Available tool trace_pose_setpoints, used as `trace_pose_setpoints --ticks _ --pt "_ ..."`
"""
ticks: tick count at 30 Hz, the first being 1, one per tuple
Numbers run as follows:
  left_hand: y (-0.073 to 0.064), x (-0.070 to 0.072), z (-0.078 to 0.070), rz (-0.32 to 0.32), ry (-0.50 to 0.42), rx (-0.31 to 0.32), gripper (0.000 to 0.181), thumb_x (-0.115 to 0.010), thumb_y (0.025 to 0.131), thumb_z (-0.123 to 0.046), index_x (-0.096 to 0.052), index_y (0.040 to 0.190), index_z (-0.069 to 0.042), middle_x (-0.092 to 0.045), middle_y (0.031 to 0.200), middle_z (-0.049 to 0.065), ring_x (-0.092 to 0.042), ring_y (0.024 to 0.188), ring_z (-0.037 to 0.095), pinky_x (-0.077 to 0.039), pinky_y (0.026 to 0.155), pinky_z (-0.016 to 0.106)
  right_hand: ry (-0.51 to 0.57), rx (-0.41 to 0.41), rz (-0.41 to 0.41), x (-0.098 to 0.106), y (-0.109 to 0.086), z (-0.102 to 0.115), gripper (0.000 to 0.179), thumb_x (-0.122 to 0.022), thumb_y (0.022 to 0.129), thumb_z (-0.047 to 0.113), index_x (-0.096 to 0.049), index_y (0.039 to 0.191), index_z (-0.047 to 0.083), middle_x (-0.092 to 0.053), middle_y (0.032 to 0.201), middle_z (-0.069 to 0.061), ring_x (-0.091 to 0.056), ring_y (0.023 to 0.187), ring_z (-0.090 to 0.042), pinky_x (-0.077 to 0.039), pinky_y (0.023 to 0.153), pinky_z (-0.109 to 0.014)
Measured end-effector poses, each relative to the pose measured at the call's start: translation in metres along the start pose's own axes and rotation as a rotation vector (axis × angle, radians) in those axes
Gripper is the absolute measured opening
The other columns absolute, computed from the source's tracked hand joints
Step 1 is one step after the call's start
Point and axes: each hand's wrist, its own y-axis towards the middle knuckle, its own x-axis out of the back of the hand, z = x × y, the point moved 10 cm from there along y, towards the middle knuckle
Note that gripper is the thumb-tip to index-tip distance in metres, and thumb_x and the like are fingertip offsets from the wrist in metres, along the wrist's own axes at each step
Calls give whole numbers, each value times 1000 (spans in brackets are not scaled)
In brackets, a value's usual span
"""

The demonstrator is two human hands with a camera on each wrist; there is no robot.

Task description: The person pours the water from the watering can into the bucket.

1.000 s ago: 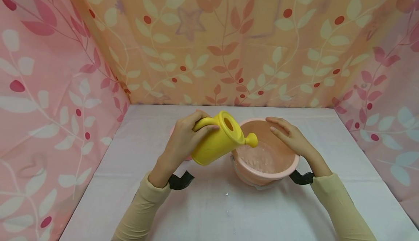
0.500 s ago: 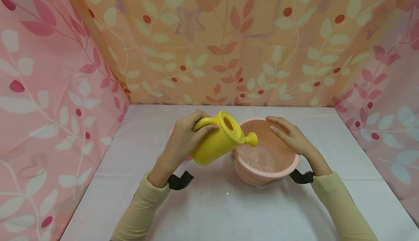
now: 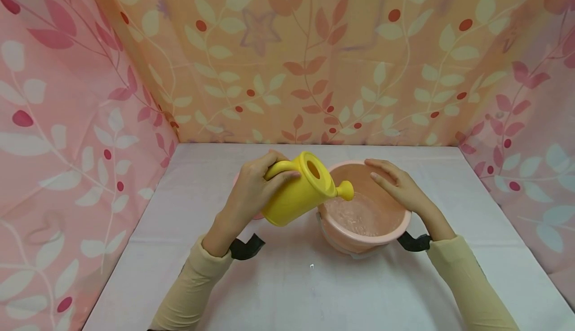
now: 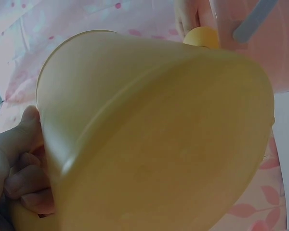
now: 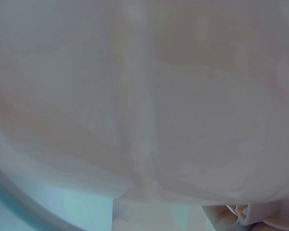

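A yellow watering can is held tilted to the right by my left hand, whose fingers wrap its handle. The can's rose hangs over the left part of a pink bucket. Rippled water lies inside the bucket. My right hand holds the bucket's right rim, thumb on the inner side; its other fingers are partly hidden. In the left wrist view the can's base fills the middle, with curled fingers at its handle. The bucket's blurred wall fills the right wrist view.
A pink thing stands behind the can and left hand, mostly hidden. Small water drops lie on the white tabletop. Floral cloth hangs at the back and both sides. The bucket has a grey handle.
The ripples on the water in the bucket have shifted. Both hands, the watering can and the bucket stay practically where they were.
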Motion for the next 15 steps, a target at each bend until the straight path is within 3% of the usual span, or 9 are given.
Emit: trace_pose_setpoints --ticks 15 --pt "1 0 -1 17 1 3 24 -74 77 -27 -62 90 -11 -60 76 -2 -52 65 8 -47 60 23 -1 -3 2 0 -1 0 40 -53 95 29 -48 134 21 -43 139 -2 -33 133 -26 -27 104 -56"
